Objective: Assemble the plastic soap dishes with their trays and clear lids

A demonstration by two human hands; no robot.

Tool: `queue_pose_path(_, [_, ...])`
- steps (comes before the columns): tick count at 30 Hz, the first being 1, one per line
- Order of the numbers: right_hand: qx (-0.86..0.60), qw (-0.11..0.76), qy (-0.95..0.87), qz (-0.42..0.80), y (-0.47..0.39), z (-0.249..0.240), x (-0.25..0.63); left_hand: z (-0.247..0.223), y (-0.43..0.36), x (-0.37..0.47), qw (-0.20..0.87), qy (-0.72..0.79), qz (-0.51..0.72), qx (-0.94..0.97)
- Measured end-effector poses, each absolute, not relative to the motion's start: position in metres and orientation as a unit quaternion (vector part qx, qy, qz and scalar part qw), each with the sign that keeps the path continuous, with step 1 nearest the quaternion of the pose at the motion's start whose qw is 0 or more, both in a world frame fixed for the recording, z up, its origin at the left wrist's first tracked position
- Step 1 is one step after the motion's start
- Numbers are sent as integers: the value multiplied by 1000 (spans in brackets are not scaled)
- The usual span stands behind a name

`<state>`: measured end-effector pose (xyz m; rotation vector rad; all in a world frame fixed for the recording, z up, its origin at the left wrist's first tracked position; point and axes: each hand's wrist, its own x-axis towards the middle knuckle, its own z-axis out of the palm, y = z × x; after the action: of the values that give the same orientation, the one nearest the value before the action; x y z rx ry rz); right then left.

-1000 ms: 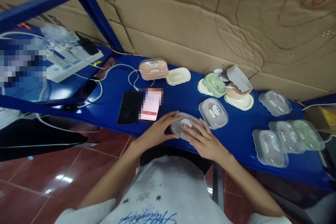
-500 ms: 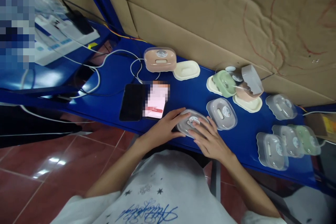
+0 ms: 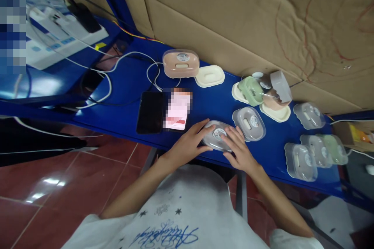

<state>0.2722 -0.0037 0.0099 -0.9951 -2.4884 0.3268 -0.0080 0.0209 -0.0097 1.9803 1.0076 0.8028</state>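
The clear lidded box point(image 3: 216, 137) sits at the bench's point(image 3: 210, 105) near edge, gripped by my left hand point(image 3: 189, 146) and right hand point(image 3: 240, 155) fingers. Judging by this, one pink box point(image 3: 181, 63) looks finished, while several lids and trays further along remain loose.

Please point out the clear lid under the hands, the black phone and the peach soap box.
clear lid point(image 3: 216, 137), head view, on its round label
black phone point(image 3: 150, 112), head view, middle of its dark screen
peach soap box point(image 3: 180, 64), head view, its front wall
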Motion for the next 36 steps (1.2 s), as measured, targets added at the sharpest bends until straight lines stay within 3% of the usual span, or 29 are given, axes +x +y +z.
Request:
queue_pose_path(5, [-458, 287, -775, 327, 29, 24, 271, -11, 3, -8, 337, 426, 325, 774])
queue_pose_path(7, [-512, 300, -726, 348, 65, 22, 257, -11, -4, -8, 320, 435, 324, 777])
queue_pose_path(14, [-513, 139, -839, 116, 170, 13, 195, -7, -25, -7, 243, 466, 315, 790])
queue_pose_path(18, [-481, 156, -857, 102, 148, 19, 212, -4, -27, -8, 197, 469, 340, 791])
queue_pose_path(22, [-418, 229, -849, 229, 104, 22, 249, -3, -26, -8, 210, 460, 330, 797])
queue_pose_path(26, [-448, 284, -791, 305, 68, 23, 280, 0, -21, -3, 183, 458, 329, 806])
queue_pose_path(36, [-508, 303, -783, 192, -11, 6, 308, 13, 55, 28, 75, 548, 296, 779])
